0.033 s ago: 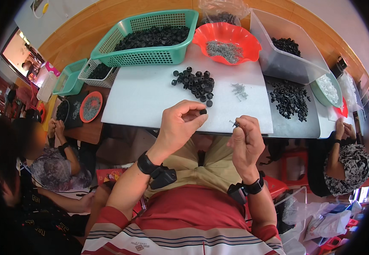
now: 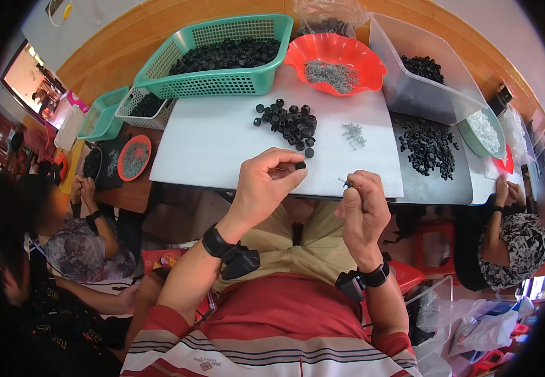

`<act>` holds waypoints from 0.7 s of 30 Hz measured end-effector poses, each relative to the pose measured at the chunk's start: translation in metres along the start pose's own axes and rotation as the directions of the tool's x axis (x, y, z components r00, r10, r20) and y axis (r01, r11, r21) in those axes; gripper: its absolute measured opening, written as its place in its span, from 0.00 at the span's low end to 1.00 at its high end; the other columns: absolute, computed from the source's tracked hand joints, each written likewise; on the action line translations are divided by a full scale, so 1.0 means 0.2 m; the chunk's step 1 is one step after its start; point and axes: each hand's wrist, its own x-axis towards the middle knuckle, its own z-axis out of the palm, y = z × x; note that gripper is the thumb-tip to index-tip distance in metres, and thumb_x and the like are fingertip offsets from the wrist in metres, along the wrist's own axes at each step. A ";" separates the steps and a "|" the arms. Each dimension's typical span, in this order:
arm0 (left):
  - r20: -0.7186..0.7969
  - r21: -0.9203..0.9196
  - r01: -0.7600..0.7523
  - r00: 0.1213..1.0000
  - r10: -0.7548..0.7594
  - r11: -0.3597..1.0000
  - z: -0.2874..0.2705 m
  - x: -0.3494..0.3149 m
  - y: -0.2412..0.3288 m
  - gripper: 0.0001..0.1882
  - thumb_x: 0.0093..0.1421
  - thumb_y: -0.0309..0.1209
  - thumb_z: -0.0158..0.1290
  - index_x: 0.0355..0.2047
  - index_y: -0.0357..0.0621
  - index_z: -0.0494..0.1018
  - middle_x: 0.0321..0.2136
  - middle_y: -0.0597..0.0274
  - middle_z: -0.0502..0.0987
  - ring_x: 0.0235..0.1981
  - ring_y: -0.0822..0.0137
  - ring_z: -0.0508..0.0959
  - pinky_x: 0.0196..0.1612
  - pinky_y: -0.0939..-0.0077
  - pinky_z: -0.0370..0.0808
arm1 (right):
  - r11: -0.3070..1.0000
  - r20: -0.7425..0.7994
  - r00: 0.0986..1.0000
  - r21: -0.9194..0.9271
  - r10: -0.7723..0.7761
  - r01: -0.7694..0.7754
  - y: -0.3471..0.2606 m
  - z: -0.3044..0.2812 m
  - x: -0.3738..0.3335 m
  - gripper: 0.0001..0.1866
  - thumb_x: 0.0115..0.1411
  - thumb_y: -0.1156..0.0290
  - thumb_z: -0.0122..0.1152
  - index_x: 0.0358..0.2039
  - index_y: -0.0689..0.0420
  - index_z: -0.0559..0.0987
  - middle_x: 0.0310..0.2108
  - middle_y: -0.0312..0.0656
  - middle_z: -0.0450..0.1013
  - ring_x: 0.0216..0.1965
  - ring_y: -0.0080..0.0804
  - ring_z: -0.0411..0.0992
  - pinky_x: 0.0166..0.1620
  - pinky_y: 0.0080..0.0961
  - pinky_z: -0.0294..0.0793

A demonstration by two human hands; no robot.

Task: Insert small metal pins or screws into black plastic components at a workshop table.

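Pinching a small black cap (image 2: 300, 165) between thumb and fingertips of the left hand (image 2: 271, 177), over the near part of the white-covered desk (image 2: 203, 151). Gripping a slim metal screw (image 2: 342, 180) and a tiny dark piece (image 2: 348, 184) in the right hand (image 2: 368, 204), just off the near edge, with the screw's free end pointing leftward. Too small to tell whether already fitted together at the fingertips.

Judging from this pose, apparently midway through a handling step: one part readied on each side, cap and screw plainly apart. Seems to call next for steady fingertip control, a firm pinch on both sides and careful minding of the screw's direction; easy to drop at this size.

Beyond the left hand, heaped loosely: a pile of black caps (image 2: 292, 124). To its right, well apart: a little group of screws (image 2: 353, 134). Farther back, set side by side: a green basket (image 2: 219, 86) of black parts, a red scalloped bowl (image 2: 373, 63) of metal screws and a clear plastic bin (image 2: 423, 103) with more black parts. Off to the right, spread over a gray surface (image 2: 461, 179): small black fittings (image 2: 428, 149).
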 end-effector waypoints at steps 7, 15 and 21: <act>0.056 -0.227 0.112 0.993 -0.102 0.967 -0.03 0.00 -0.02 0.12 0.59 0.20 0.64 0.44 0.35 0.80 0.34 0.68 0.79 0.34 0.80 0.76 0.39 0.85 0.74 | 0.998 0.015 1.000 0.051 0.022 -0.023 0.00 0.03 0.00 0.09 0.69 0.75 0.58 0.47 0.64 0.76 0.44 0.44 0.71 0.23 0.18 0.69 0.25 0.16 0.71; 0.087 -0.361 0.122 0.991 -0.097 0.924 -0.02 -0.01 -0.02 0.10 0.60 0.20 0.62 0.42 0.37 0.78 0.40 0.58 0.83 0.33 0.76 0.78 0.39 0.82 0.78 | 0.994 0.016 0.998 0.090 0.062 -0.063 0.01 0.03 -0.01 0.09 0.70 0.74 0.57 0.47 0.65 0.76 0.44 0.43 0.71 0.24 0.17 0.69 0.25 0.16 0.72; 0.145 -0.417 0.196 0.978 -0.148 0.888 -0.04 -0.02 -0.03 0.10 0.62 0.22 0.61 0.44 0.36 0.78 0.43 0.56 0.82 0.36 0.74 0.80 0.42 0.80 0.80 | 0.995 0.058 0.996 0.074 0.065 -0.070 0.01 0.03 -0.01 0.09 0.72 0.75 0.52 0.49 0.66 0.74 0.49 0.44 0.68 0.23 0.17 0.67 0.26 0.18 0.73</act>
